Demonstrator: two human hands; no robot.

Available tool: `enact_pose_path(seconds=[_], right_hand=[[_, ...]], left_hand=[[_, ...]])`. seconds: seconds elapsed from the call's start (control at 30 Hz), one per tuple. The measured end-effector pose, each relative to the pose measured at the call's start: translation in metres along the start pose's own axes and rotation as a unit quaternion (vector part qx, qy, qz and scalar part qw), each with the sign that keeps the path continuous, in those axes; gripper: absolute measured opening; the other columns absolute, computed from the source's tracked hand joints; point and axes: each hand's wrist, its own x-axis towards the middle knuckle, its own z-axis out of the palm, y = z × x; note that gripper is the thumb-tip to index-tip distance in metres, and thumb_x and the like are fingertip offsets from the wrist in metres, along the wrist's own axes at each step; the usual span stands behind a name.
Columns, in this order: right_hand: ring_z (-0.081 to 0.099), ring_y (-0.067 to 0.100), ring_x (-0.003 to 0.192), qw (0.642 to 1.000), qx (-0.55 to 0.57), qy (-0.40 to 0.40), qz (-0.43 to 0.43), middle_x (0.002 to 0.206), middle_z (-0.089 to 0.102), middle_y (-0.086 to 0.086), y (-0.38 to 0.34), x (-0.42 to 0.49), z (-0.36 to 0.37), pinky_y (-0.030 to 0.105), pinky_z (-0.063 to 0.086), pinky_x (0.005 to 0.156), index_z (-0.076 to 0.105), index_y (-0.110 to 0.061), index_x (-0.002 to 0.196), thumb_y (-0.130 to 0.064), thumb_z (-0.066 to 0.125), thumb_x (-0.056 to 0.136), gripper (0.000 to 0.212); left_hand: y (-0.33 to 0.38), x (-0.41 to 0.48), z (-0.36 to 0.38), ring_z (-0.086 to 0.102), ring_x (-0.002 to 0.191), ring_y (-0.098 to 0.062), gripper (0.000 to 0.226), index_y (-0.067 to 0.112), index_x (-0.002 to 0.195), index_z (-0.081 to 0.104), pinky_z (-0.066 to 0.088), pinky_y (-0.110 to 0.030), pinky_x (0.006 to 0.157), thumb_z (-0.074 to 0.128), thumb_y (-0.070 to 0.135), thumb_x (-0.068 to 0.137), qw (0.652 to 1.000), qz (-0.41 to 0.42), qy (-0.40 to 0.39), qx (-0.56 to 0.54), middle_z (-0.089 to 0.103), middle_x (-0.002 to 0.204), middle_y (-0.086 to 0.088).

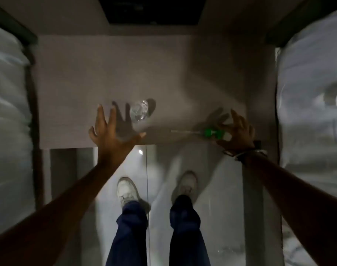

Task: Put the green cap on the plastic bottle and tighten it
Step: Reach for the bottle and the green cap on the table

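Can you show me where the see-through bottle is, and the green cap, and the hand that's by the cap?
plastic bottle [139, 111]: head view, on its clear body, seen from above.
green cap [211, 132]: head view, on the bright green part, a little blurred.
right hand [237, 133]: head view, on the back of the hand.

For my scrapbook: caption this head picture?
Left hand reaches for the clear bottle; right hand over the green cap.

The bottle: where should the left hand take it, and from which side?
Grip the bottle around its side wall, coming from its left, where the open left hand already is. It stands upright on the table, seen from above, so the mouth must stay free for the cap.
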Motion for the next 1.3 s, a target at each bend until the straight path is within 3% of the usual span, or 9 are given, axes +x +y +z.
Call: enact_pose_path(seconds=[0.17,0.33,0.53,0.77,0.83,0.9,0.97,1.1,1.3], right_hand=[[0.014,0.035,0.141,0.997,-0.016,-0.05,-0.055,0.156,0.021,0.008,-0.004,0.013,0.011,0.056,0.014,0.113,0.066,-0.034,0.109,-0.036,0.08,0.066,0.046],[0.014,0.033,0.141,0.996,-0.017,-0.042,-0.074,0.156,0.021,0.006,-0.004,0.012,0.014,0.056,0.015,0.111,0.068,-0.033,0.106,-0.039,0.08,0.066,0.042],[0.02,0.034,0.14,0.996,-0.028,-0.027,-0.085,0.155,0.024,0.003,-0.005,0.017,0.026,0.056,0.019,0.11,0.07,-0.037,0.098,-0.045,0.081,0.061,0.039],[0.039,0.041,0.127,0.994,0.078,0.063,-0.054,0.141,0.046,0.014,-0.026,0.008,0.034,0.059,0.034,0.103,0.073,-0.022,0.088,-0.034,0.082,0.061,0.031],[0.044,0.041,0.122,0.983,0.143,0.109,-0.046,0.136,0.05,0.017,-0.044,0.006,0.019,0.06,0.038,0.101,0.071,-0.016,0.088,-0.022,0.084,0.062,0.03],[0.053,0.039,0.114,0.965,0.186,0.15,-0.105,0.126,0.058,0.018,-0.07,0.004,-0.002,0.057,0.044,0.096,0.068,-0.01,0.091,-0.012,0.083,0.063,0.032],[0.059,0.033,0.106,0.948,0.198,0.171,-0.18,0.115,0.064,0.015,-0.098,0.0,-0.029,0.056,0.048,0.091,0.065,-0.008,0.092,-0.013,0.081,0.066,0.031],[0.049,0.031,0.124,0.948,0.073,0.2,-0.238,0.12,0.064,0.009,-0.15,-0.018,-0.081,0.062,0.037,0.099,0.064,-0.017,0.089,-0.036,0.066,0.063,0.032],[0.024,0.034,0.139,0.956,-0.115,0.12,-0.242,0.137,0.051,0.016,-0.191,-0.033,-0.117,0.07,0.017,0.107,0.069,-0.015,0.076,-0.033,0.076,0.058,0.027]], left_hand=[[0.002,0.014,0.036,0.02,0.144,-0.021,0.106,0.023,0.143,0.033,0.021,-0.056,0.111,0.066,0.078,0.058,0.999,0.017,0.045,-0.016,0.017,0.159,-0.011],[0.018,0.027,0.048,0.014,0.14,-0.004,0.089,0.038,0.132,0.042,0.017,-0.057,0.113,0.065,0.079,0.056,0.993,-0.058,0.072,-0.071,0.019,0.158,0.002],[0.032,0.027,0.047,0.022,0.14,-0.014,0.071,0.036,0.119,0.051,0.017,-0.057,0.113,0.073,0.066,0.058,0.987,-0.079,0.083,-0.116,0.023,0.157,0.003],[0.034,0.018,0.048,0.021,0.138,-0.008,0.058,0.034,0.115,0.055,0.017,-0.052,0.114,0.075,0.057,0.065,0.982,-0.075,0.106,-0.137,0.028,0.155,0.0],[0.036,0.017,0.048,0.018,0.137,-0.007,0.056,0.035,0.114,0.055,0.017,-0.049,0.114,0.073,0.059,0.066,0.983,-0.076,0.094,-0.141,0.028,0.155,0.001],[0.034,0.018,0.043,0.019,0.139,-0.009,0.055,0.036,0.115,0.056,0.016,-0.045,0.113,0.071,0.06,0.067,0.984,-0.071,0.086,-0.14,0.028,0.155,0.0],[0.033,0.019,0.04,0.018,0.142,-0.014,0.054,0.038,0.115,0.057,0.014,-0.045,0.112,0.069,0.061,0.068,0.985,-0.063,0.077,-0.144,0.026,0.156,-0.002],[0.029,0.022,0.031,0.011,0.145,-0.021,0.054,0.036,0.112,0.062,0.011,-0.055,0.114,0.069,0.062,0.066,0.985,-0.043,0.051,-0.161,0.02,0.158,-0.004],[0.028,0.034,0.019,0.006,0.147,-0.023,0.052,0.037,0.108,0.064,0.004,-0.055,0.115,0.074,0.06,0.062,0.991,-0.036,-0.002,-0.125,0.016,0.16,0.0]])
